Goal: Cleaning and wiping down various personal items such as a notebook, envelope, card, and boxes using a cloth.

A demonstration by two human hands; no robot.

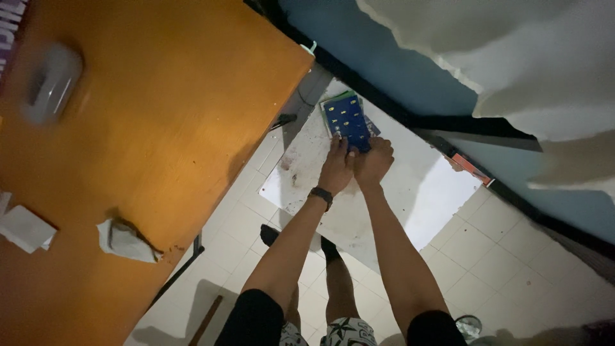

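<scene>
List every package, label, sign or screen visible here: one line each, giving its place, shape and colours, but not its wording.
Blue book: on the white board on the floor, flat rectangular cover, dark blue with small yellow marks; left hand and right hand touch its near edge.
Green-edged book: under the blue one, only an edge shows.
Printed item: top left corner on the orange table, purple with pale lettering, mostly cut off.

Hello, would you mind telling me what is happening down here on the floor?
A person is bending down with both arms stretched to a small stack of books, the top one dark blue, lying on a white board on the tiled floor. The left hand, with a dark band on its wrist, and the right hand meet at the near edge of the stack. An orange table beside them carries crumpled paper.
</scene>
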